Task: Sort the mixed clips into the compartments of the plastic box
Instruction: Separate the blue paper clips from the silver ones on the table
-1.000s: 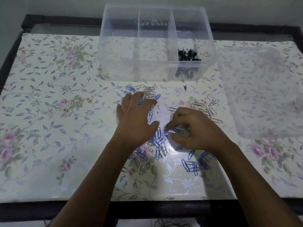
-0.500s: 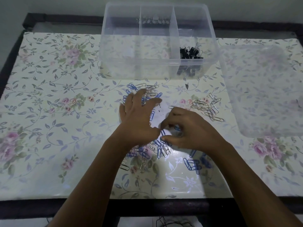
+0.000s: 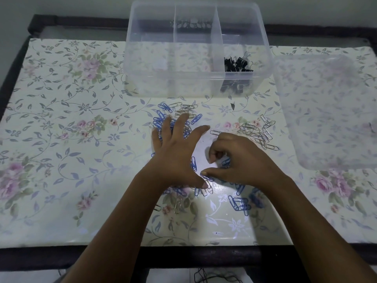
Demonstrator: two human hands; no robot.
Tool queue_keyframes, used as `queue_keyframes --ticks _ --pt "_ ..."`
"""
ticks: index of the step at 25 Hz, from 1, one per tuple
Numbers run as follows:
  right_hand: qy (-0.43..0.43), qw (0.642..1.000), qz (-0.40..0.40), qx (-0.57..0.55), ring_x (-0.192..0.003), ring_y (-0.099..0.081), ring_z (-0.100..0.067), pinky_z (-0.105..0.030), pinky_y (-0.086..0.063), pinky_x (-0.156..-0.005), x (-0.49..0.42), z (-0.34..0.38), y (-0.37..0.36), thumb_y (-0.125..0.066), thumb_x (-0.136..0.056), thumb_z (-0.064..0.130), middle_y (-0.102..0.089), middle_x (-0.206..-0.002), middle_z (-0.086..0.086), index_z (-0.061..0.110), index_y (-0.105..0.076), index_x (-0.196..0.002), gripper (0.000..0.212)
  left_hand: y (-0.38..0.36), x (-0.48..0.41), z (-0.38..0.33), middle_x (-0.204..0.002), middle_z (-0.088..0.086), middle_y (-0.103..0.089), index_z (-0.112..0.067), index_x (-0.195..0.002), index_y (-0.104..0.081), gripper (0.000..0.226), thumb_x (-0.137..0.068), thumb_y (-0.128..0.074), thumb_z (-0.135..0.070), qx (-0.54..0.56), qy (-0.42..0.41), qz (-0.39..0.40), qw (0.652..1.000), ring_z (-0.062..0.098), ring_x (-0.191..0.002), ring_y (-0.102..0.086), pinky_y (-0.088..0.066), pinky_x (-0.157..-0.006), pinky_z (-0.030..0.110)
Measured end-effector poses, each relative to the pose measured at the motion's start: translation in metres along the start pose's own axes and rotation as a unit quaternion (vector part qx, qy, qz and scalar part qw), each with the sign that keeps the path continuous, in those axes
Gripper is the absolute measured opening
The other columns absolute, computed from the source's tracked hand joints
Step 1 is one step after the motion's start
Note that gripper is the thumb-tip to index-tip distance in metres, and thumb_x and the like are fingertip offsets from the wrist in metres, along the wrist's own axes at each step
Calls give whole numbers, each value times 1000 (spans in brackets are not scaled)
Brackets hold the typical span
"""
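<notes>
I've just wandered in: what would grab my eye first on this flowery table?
Two bare hands work over a scatter of blue and silver paper clips mid-table: the left hand spread flat on the heap, the right hand beside it, fingers curled. Behind them stands a clear plastic box, black binder clips in its right compartment. A separate bunch of silver clips lies right of the hands.

This looks like a room in someone's home: a dark-framed table (image 3: 183,256) with a glossy floral tablecloth (image 3: 61,139) stands against a plain pale wall (image 3: 61,5). A plastic box (image 3: 163,84) sits on it, and loose cable (image 3: 214,277) trails below.
</notes>
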State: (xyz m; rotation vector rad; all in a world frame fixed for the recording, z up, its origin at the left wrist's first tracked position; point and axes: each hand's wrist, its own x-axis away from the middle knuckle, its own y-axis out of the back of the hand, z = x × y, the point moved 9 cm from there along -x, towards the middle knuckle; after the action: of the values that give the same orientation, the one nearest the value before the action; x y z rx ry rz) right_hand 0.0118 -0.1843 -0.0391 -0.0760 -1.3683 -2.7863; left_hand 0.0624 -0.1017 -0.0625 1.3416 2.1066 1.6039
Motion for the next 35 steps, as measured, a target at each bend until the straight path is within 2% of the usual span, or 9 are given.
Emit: queue_keyframes --ticks 8,13,16,18,20,24,25,30,35 --pt "14 1000 9 3 -66 -51 -7 -22 -40 -58 2 -3 1 -76 -62 34 -53 -72 10 23 -62 -70 19 6 0 3 -152 -6 16 -44 -142 -9 117 -51 -83 -47 2 11 -9 1000 29 -139 25 9 -111 56" --pt "-48 998 -37 -9 -67 -50 3 -7 -34 -62 10 -30 23 -66 -62 25 -54 -71 14 31 -59 -71 13 10 0 4 -153 -5 11 -42 -142 -13 108 -57 -80 -44 2 18 -31 999 28 -141 21 8 -111 55" --pt "-49 998 14 -26 -58 -53 -2 -12 -39 -52 13 -27 17 -57 -59 19 -59 -60 8 18 -64 -60 7 16 -1 7 -153 -4 7 -39 -142 -17 96 -65 -75 -44 -1 39 -70 997 28 -142 17 8 -111 55" --pt "-65 992 90 -56 -46 -48 -5 -24 -37 -47 16 -21 2 -52 -59 20 -61 -52 -7 5 -67 -56 21 19 -2 11 -154 -3 4 -37 -141 -21 87 -70 -71 -43 3 51 -89 995 28 -142 15 7 -112 55" --pt "-77 986 123 -87 -41 -44 -4 -21 -32 -43 18 -19 -5 -51 -59 20 -59 -46 -3 5 -69 -55 24 19 -2 13 -154 -2 2 -36 -140 -23 84 -71 -70 -42 8 56 -95 994 28 -142 13 6 -112 55" --pt "-63 992 60 -89 -47 -51 4 -9 -31 -46 12 -2 9 -58 -62 22 -56 -48 21 18 -72 -64 14 19 -3 13 -153 -3 -1 -37 -140 -24 82 -71 -70 -42 20 48 -96 994 27 -142 12 6 -112 54" --pt "-55 994 60 -73 -51 -53 3 -12 -35 -48 11 4 6 -65 -64 28 -58 -52 18 21 -68 -64 7 18 -3 13 -153 -3 0 -37 -140 -24 84 -70 -71 -43 16 50 -93 994 27 -142 12 6 -112 55" --pt "-92 991 87 50 -55 -51 -6 -26 -40 -56 5 -1 -11 -77 -63 49 -57 -56 7 22 -51 -58 38 23 -2 22 -154 -1 1 -36 -139 -26 89 -66 -75 -47 7 68 -103 992 27 -142 13 5 -111 56" --pt "-169 984 -49 14 -53 -48 -8 -29 -37 -53 15 -38 35 -79 -55 50 -53 -53 6 19 -52 -55 41 26 -1 24 -154 -2 4 -37 -140 -24 100 -57 -78 -54 39 58 -86 994 26 -142 16 8 -111 55"
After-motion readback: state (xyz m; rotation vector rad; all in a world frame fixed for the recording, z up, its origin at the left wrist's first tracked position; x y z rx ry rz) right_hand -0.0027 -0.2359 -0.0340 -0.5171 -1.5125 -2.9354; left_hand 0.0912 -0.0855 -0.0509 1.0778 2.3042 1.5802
